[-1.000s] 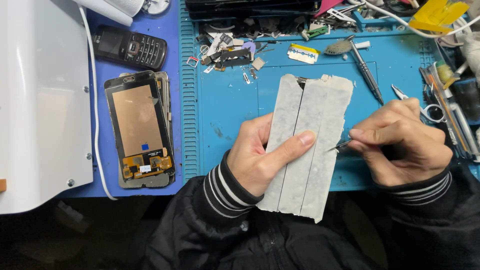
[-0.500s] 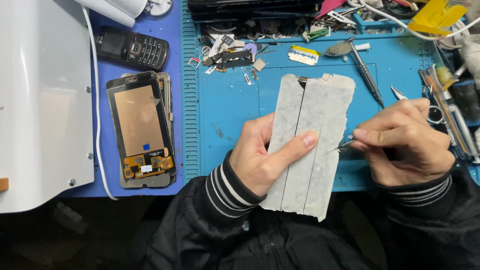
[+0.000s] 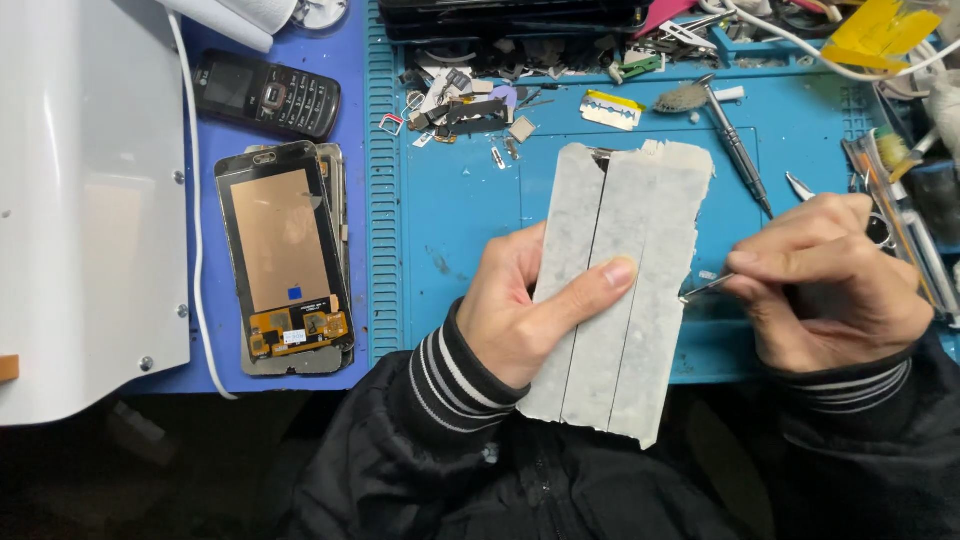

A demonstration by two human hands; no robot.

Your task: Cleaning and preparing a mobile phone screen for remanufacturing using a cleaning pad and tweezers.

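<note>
Your left hand [image 3: 520,310] grips the tape-covered phone panel [image 3: 620,290] above the blue worktop mat [image 3: 450,200], thumb pressed across it. Your right hand [image 3: 830,280] pinches metal tweezers [image 3: 705,289], whose tip has crept closer, now touching the panel's right edge.

- You are holding a flat, rectangular panel covered in pale grey masking tape strips [image 3: 620,290], lying lengthways away from you over the blue work mat, its near end tilting slightly right and its tape edges torn and ragged.
- A dark seam is running down between the strips.
- You are pressing a thin silver metal tool tip [image 3: 706,289] against the panel's right edge, about halfway along.
</note>
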